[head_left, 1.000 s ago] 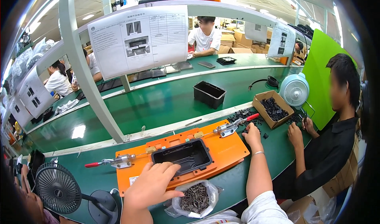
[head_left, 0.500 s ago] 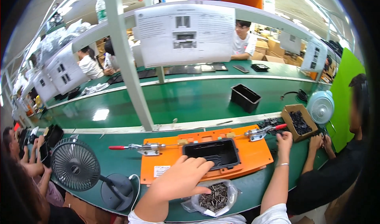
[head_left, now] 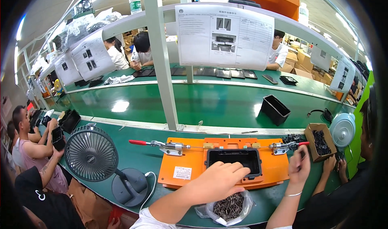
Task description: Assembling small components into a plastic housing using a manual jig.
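Observation:
An orange fixture (head_left: 171, 162) holds an open black plastic box (head_left: 254, 160) in its middle. My left hand (head_left: 222, 179) reaches over the near side of this box, fingers bent and thumb apart from them; nothing shows in it. At the fixture's right end, my right hand (head_left: 299, 166) is raised with its fingers closed on a small black part (head_left: 302, 153). Just behind it is the red handle of the right toggle clamp (head_left: 280, 148). Below my left hand, a clear plastic bag (head_left: 248, 204) holds many small metal pins (head_left: 227, 208).
A second toggle clamp (head_left: 173, 148) sits at the fixture's left. A grey fan (head_left: 91, 158) stands left. Rightward are a cardboard box (head_left: 331, 146) of black parts, loose black parts (head_left: 292, 138), a blue fan (head_left: 342, 130) and a co-worker's hands (head_left: 330, 164). Behind stands a black bin (head_left: 275, 109).
The whole view has swung left, so things sit further right in it. The black part now shows in my right hand. My left fingers are more bent over the box.

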Motion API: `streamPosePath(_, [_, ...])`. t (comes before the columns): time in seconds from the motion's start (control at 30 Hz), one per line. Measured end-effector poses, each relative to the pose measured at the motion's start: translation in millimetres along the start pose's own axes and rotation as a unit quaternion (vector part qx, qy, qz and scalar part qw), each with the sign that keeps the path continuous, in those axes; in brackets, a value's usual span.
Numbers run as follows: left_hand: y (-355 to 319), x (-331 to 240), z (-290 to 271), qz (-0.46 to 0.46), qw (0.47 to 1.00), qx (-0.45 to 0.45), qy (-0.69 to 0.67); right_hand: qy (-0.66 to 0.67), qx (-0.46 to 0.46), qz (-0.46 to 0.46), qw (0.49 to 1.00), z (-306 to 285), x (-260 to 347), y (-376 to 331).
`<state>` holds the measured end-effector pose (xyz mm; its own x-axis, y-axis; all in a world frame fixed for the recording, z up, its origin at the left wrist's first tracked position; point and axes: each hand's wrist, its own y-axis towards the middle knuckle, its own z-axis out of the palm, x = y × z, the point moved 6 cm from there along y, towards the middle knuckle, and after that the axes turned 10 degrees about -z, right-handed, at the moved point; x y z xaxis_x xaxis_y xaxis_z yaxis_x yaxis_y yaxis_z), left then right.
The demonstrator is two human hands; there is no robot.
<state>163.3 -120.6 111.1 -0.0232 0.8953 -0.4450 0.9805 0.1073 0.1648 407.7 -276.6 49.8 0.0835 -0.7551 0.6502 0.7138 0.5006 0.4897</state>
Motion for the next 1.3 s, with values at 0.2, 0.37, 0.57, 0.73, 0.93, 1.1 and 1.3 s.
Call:
streamPosePath(0.2, [0, -23, -9, 0.103, 0.978, -0.149, -0.1, -0.042, 0.167, 0.238, 0.956, 100, -57, -62])
streamPosePath(0.37, [2, -19, 8, 0.138, 0.976, -0.139, -0.098, -0.019, 0.167, 0.315, 0.934, 112, -69, -76])
streamPosePath(0.57, [10, 3, -7, 0.019, 0.932, -0.222, -0.287, 0.077, 0.109, 0.314, 0.94, 113, -68, -70])
streamPosePath(0.73, [17, 39, 2, -0.084, 0.887, -0.161, -0.425, 0.241, 0.017, 0.293, 0.925, 103, -68, -56])
streamPosePath(0.93, [15, 42, 10, -0.111, 0.808, -0.136, -0.562, 0.258, 0.001, 0.26, 0.931, 94, -71, -51])
streamPosePath(1.1, [13, 53, 13, -0.123, 0.772, -0.124, -0.611, 0.191, -0.027, 0.213, 0.958, 79, -72, -44])
streamPosePath(1.3, [-31, 78, 16, -0.117, 0.808, -0.253, -0.519, -0.018, -0.033, 0.043, 0.998, 64, -53, -29])
